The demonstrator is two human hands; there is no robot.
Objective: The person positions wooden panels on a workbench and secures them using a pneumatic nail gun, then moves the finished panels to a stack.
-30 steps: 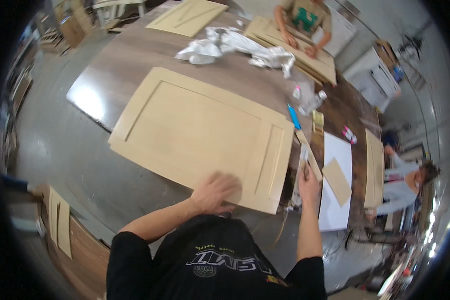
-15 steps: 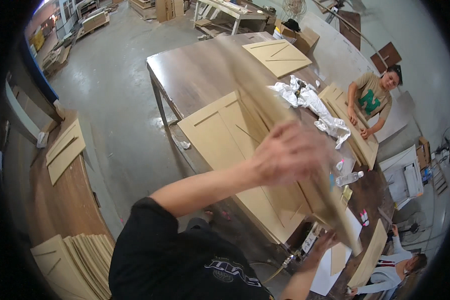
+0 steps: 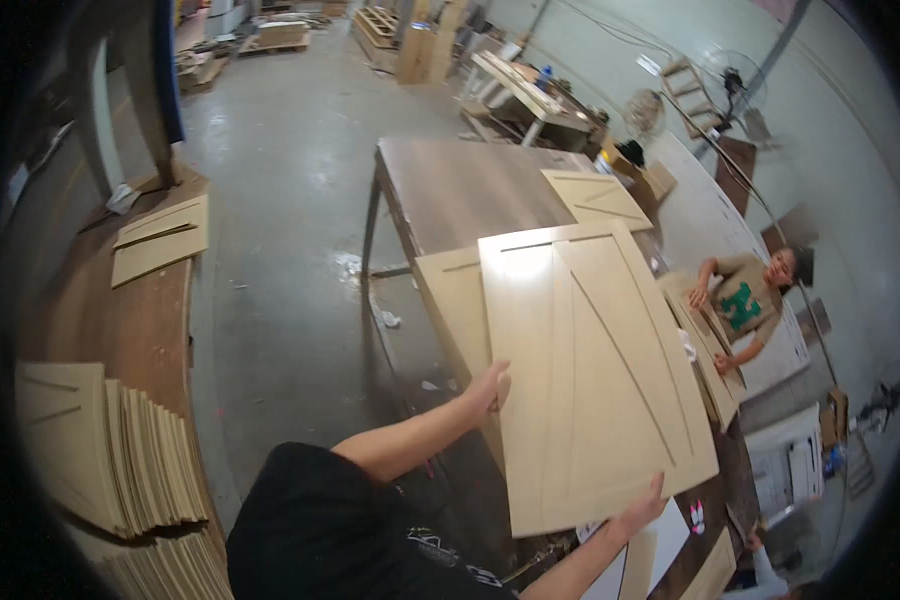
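I hold a pale tan wooden panel [image 3: 580, 400] over the table, tilted, with its grooved face turned up; long straight grooves and one diagonal line run across it. My left hand [image 3: 490, 389] is closed round its left edge. At the near right corner area, my right hand [image 3: 644, 506] grips the lower edge, its fingertips on the face. Beneath it, another tan panel [image 3: 448, 285] lies on the brown table [image 3: 440, 195], largely covered by the one I hold.
A further panel [image 3: 592, 197] lies at the table's far end. A co-worker [image 3: 750, 300] leans over stacked panels [image 3: 710, 350] on the right; another person's arm [image 3: 765, 565] shows at lower right. Left, a brown bench [image 3: 100, 320] carries a stack of panels [image 3: 150, 455].
The held panel has swung from nearly edge-on to face-up, covering most of the panel below. My left hand has moved left and down to its left edge. The view has shifted too.
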